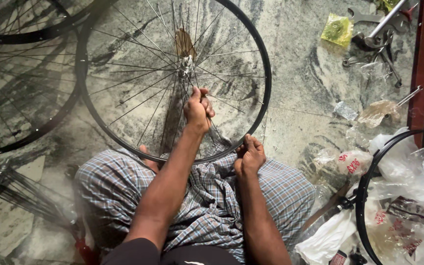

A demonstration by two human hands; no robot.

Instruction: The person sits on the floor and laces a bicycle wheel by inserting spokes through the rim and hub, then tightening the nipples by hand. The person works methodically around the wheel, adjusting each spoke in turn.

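The wheel stands on your lap, its hub just beyond your left hand. That hand is closed tight around spokes near the hub. Your right hand pinches the near rim, lower and to the right.

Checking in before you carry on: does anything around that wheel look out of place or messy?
The wheel looks sound. Odd bits are off to the side: crumpled plastic bags strewn on the floor, and wrenches lying loose near a green packet.
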